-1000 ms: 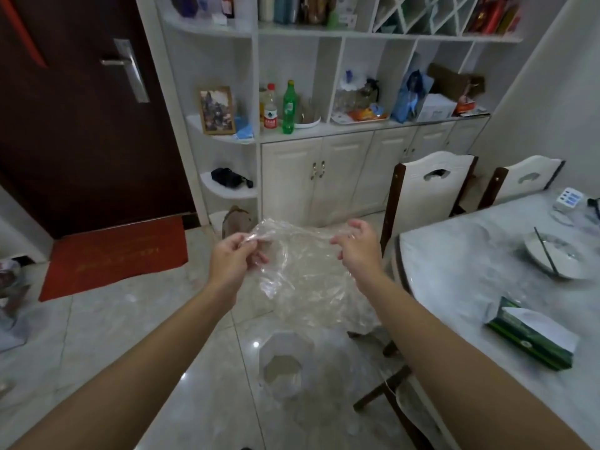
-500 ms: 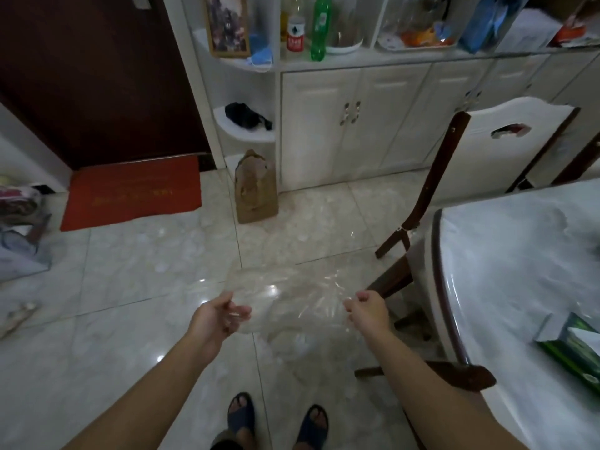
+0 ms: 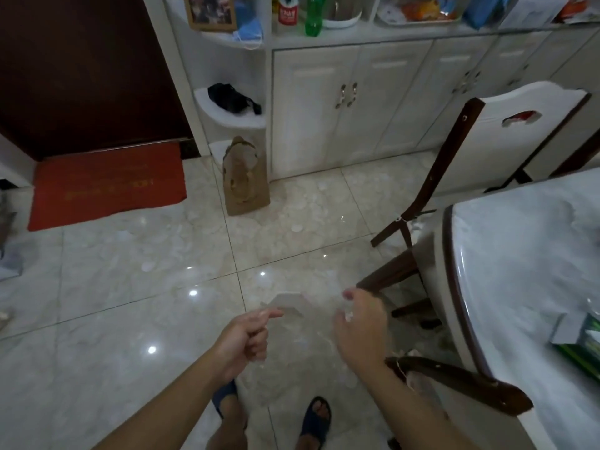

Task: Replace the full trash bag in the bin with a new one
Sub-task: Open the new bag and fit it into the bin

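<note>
Above the sandalled feet, at 6 o'clock, the left hand (image 3: 244,336) and right hand (image 3: 360,329) each pinch an edge of the clear trash bag (image 3: 300,332) (nearly invisible), stretched between them over the floor (image 3: 130,271). At 3 o'clock stands the desk (image 3: 526,254); toward 12, a brown paper bag (image 3: 244,178).

Floor: glossy pale marble tiles (image 3: 136,287) with bright light spots
Door: dark wood (image 3: 81,66) — red mat (image 3: 107,185) at its foot
Cabinets: white doors (image 3: 350,102), open corner shelves
Right side: white-topped table (image 3: 532,271) — dark-framed chair (image 3: 487,138) beside it
</note>
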Motion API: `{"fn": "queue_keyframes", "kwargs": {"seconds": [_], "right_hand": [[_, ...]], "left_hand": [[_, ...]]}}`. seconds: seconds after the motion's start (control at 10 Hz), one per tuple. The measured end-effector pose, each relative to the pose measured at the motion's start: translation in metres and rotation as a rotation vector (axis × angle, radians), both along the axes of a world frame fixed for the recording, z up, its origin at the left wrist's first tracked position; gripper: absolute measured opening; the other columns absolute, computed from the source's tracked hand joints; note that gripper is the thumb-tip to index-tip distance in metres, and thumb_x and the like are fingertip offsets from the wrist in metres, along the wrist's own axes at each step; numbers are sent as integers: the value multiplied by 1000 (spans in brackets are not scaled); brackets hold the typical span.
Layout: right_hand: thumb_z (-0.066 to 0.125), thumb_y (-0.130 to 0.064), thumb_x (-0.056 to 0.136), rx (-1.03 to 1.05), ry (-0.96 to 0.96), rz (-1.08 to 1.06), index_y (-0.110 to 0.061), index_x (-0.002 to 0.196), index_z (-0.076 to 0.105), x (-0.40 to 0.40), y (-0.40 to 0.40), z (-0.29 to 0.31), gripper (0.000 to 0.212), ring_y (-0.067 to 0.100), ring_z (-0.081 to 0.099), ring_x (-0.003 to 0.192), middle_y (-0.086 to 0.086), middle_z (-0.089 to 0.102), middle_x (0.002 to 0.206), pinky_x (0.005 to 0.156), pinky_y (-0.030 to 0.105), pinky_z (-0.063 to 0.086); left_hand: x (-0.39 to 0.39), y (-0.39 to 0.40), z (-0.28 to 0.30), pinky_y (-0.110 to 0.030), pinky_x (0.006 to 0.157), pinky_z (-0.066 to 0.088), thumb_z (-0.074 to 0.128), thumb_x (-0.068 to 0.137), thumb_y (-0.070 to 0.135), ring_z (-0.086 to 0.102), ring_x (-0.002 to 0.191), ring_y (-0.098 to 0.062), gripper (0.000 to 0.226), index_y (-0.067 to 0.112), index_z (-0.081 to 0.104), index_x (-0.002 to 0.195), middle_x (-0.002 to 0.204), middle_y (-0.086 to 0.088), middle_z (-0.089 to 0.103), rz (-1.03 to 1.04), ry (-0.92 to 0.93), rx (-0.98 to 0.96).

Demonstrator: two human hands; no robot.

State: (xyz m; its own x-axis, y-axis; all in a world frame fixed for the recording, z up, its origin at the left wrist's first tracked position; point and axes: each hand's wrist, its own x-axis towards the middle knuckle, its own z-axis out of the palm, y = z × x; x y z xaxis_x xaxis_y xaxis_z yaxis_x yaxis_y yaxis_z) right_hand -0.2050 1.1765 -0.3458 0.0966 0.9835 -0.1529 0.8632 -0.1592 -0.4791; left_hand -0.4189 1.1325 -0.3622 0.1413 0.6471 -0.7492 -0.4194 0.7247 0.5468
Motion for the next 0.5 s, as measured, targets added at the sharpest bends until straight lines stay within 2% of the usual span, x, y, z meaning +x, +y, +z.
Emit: {"fn": "queue_keyframes", "kwargs": {"seconds": [0.1,0.2,0.3,0.4,0.5], "right_hand": [[52,-25,94,-295,32,417,-24,110,67,-39,-14,-24,21,13,63,95,-3,69,108,86,28,52],[48,-24,94,-586,19,579,-23,119,66,-72,-22,-65,31,23,63,109,5,66,125,92,30,48],[47,-32,96,-730,37,612,-28,134,57,-92,-29,-102,39,24,56,119,3,58,138,95,25,41],[46,-26,97,-859,26,681,-23,140,48,-109,-32,-140,44,28,52,124,6,52,142,102,36,43],[48,-31,94,-877,171,666,-23,136,47,-126,-26,-167,43,32,59,117,11,57,130,98,46,48]], "left_hand": [[-7,5,-2,-25,47,20,43,100,15,15,46,-12,31,-1,62,118,54,0,16,-105,-118,4],[-24,7,-10,-27,49,17,46,97,16,11,47,-12,30,2,68,112,51,1,16,-175,-206,-11],[-41,10,-25,-28,51,15,49,94,18,10,46,-13,32,-1,67,113,51,1,16,-194,-231,-41],[-51,13,-37,-28,50,14,49,94,18,9,47,-13,33,-3,65,114,52,-1,13,-150,-265,-81],[-49,14,-52,-23,45,22,44,97,12,16,40,-10,33,-8,59,118,46,1,20,-65,-340,-113]]}}
